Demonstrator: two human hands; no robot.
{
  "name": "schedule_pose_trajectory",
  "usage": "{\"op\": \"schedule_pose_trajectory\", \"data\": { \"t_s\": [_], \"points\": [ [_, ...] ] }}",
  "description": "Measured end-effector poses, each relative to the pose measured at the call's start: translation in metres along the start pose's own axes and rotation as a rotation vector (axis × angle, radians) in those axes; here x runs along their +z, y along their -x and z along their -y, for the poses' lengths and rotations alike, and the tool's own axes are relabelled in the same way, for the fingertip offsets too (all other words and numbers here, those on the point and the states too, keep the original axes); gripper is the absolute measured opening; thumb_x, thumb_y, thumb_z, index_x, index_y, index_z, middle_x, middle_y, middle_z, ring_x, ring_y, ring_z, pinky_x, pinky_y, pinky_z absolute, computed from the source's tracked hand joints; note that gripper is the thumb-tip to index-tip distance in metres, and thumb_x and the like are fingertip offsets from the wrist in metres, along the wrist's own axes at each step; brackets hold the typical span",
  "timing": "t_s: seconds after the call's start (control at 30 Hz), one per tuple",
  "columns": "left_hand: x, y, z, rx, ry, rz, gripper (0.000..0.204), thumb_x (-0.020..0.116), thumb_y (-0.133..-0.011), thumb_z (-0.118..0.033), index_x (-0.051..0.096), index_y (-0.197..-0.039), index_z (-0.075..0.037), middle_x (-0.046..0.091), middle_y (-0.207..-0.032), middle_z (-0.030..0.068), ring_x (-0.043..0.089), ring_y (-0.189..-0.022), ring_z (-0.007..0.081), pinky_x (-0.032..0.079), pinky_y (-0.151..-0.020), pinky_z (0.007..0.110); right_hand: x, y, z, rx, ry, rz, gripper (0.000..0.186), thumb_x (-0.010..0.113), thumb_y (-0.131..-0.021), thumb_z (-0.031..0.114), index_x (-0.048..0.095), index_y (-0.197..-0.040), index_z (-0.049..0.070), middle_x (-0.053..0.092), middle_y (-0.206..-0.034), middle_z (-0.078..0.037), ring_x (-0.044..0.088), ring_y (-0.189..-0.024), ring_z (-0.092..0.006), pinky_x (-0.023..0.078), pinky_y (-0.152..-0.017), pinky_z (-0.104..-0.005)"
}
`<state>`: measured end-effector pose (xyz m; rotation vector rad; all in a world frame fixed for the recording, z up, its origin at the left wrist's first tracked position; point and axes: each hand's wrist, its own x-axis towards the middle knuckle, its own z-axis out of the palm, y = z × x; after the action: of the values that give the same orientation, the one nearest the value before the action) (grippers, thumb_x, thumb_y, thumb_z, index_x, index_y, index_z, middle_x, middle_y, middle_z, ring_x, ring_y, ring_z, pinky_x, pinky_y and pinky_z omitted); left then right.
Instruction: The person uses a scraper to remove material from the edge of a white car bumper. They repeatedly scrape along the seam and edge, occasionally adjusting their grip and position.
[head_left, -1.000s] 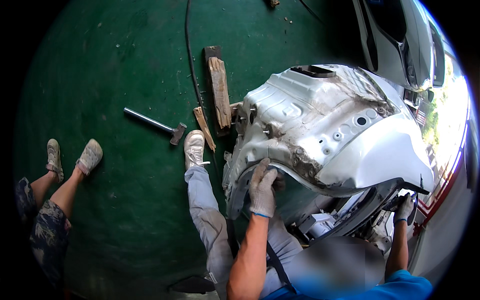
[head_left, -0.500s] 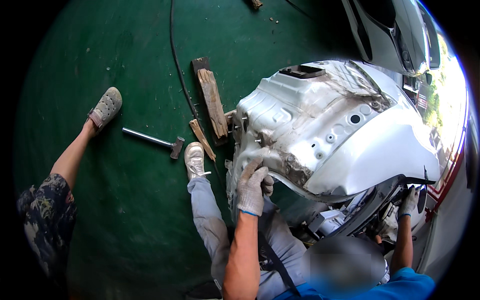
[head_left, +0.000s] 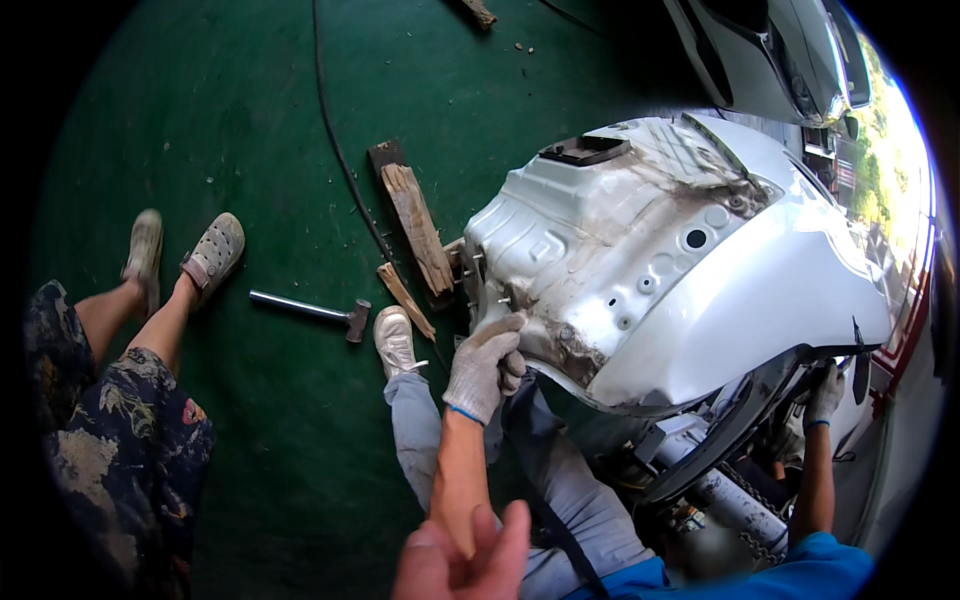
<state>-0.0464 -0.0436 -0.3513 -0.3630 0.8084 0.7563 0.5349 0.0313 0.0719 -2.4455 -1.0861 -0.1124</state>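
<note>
A bare hand, my right hand [head_left: 465, 560], reaches in at the lower edge, fingers pointing up and somewhat apart, with nothing visible in them. It is nearest to the bare forearm of a co-worker in a blue shirt, partly covering that arm; contact cannot be told. The co-worker's gloved hand [head_left: 482, 370] has its fingers at the dirty lower edge of a white car body panel [head_left: 600, 225]. Their other gloved hand [head_left: 826, 392] is by the dark trim under the panel's right end. My left hand is out of sight.
On the green floor [head_left: 230, 120] lie a hammer [head_left: 310, 306], a splintered wooden block [head_left: 415, 225], a smaller wood strip [head_left: 405, 300] and a black cable [head_left: 335, 140]. Two feet in clogs [head_left: 215, 255] stand at left. A silver car [head_left: 770, 55] is at the back right.
My right hand has come into view from below. A second clog now shows at left. The panel sits slightly further left in the picture, and the co-worker's blurred head is lower.
</note>
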Motion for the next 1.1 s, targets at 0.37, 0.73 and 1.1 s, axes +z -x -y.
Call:
{"op": "schedule_pose_trajectory", "data": {
  "t_s": [0.37, 0.73, 1.1],
  "points": [
    [-0.015, 0.023, 0.067, 0.004, 0.138, -0.02, 0.05, 0.063, -0.098, -0.016, 0.057, -0.146, -0.005, 0.068, -0.079, 0.0074, 0.06, -0.059, 0.0175, 0.047, -0.054, 0.031, -0.002, -0.007, -0.015, -0.003, -0.106, 0.022, 0.027, 0.063, -0.105, 0.034, 0.061, -0.096, 0.009, 0.059, -0.076, 0.001, 0.055, -0.062, -0.0102, 0.044, -0.056, -0.0278],
    [0.009, 0.027, 0.084, 0.169, 0.073, -0.127, 0.06, 0.061, -0.098, -0.015, 0.048, -0.156, -0.007, 0.065, -0.085, 0.0072, 0.059, -0.069, 0.0155, 0.05, -0.062, 0.03, 0.008, 0.006, 0.004, -0.008, -0.111, 0.03, 0.027, 0.063, -0.105, 0.034, 0.06, -0.098, 0.008, 0.063, -0.075, -0.002, 0.06, -0.061, -0.0133, 0.049, -0.055, -0.0301],
    [0.027, 0.041, 0.081, 0.233, 0.077, -0.148, 0.058, 0.06, -0.098, -0.015, 0.049, -0.152, 0.002, 0.071, -0.092, 0.0077, 0.064, -0.068, 0.0137, 0.051, -0.06, 0.028, 0.012, 0.024, 0.024, 0.039, -0.093, 0.022, 0.028, 0.062, -0.105, 0.037, 0.065, -0.101, 0.009, 0.062, -0.079, 0.001, 0.06, -0.068, -0.0106, 0.047, -0.061, -0.0292]
  ]
}}
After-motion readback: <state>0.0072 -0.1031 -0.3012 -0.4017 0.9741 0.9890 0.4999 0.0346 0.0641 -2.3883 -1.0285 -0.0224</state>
